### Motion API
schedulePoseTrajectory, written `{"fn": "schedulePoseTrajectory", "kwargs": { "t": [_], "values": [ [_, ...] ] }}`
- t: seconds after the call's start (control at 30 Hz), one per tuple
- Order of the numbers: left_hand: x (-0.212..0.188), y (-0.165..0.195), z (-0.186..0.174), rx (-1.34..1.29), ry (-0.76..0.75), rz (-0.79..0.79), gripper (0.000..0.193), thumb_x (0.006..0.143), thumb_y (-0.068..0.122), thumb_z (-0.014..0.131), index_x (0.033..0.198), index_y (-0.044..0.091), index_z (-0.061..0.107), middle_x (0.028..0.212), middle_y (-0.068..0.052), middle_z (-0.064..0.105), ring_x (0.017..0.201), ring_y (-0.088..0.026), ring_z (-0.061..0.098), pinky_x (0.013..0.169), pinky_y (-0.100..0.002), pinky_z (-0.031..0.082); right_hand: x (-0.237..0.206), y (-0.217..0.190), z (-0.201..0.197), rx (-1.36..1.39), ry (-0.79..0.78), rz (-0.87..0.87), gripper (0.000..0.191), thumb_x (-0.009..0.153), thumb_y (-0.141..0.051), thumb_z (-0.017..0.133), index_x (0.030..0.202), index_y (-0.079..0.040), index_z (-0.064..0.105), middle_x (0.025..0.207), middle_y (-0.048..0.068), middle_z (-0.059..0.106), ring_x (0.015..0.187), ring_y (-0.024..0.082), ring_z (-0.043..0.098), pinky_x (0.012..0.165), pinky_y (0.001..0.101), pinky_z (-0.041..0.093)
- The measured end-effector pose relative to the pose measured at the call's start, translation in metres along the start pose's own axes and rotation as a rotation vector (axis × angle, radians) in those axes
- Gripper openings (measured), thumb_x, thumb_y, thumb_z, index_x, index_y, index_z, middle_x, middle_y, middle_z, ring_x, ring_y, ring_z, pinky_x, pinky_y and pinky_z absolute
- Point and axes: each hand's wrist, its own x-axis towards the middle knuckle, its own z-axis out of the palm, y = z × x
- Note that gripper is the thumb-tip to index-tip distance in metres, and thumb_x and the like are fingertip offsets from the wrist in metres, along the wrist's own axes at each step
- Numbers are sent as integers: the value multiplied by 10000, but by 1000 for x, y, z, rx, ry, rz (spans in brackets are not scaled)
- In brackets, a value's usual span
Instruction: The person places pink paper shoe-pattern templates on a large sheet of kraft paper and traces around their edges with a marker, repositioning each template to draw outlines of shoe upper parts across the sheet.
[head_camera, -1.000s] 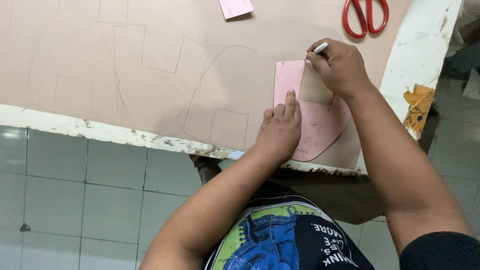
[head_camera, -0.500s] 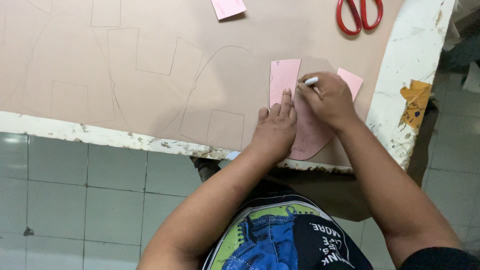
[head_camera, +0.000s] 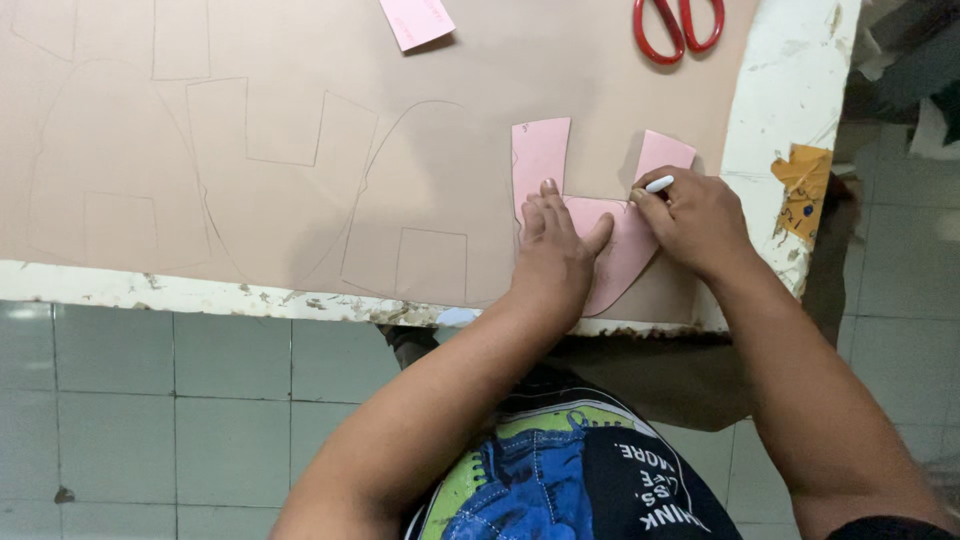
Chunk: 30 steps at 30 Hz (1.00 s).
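We press our left hand flat, fingers spread, on the pink template lying on the tan sheet; our right hand pinches a white marker, tracing. Next, steady pressure matters. Beyond lie 1 red scissors.

template on sheet, scissors behind

Under your left hand the pink template looks like thin, matt card, lying on a smooth, matt tan sheet of leather-like material marked with faint lines. The white pen in your right hand looks like glossy plastic, as do the red scissor handles. The table edge shows rough, chipped white paint.
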Motion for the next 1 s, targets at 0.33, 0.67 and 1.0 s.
{"fn": "schedulePoseTrajectory", "kwargs": {
  "t": [0.33,0.67,1.0],
  "values": [
    [23,18,-33,111,-229,-4,659,994,245,484,1598,351,242,1507,-512,219,1365,-632,328,1128,-614,243,51,30,-5,147,206,-63,178,1013,-250,689,1011,-75,723,955,117,733,862,321,698,781,425,537],
    [25,17,-43,174,-248,63,743,948,270,563,1611,302,232,1468,-521,282,1380,-621,320,1085,-632,270,64,32,-16,266,202,12,145,1016,-216,690,1039,-77,725,900,77,755,805,225,722,751,354,551],
    [29,19,-36,128,-225,75,713,943,239,560,1595,300,278,1468,-494,310,1415,-600,282,1111,-648,228,36,63,-32,189,231,44,159,1017,-190,718,1077,-44,739,929,141,743,834,256,715,777,361,550]
  ]
}}
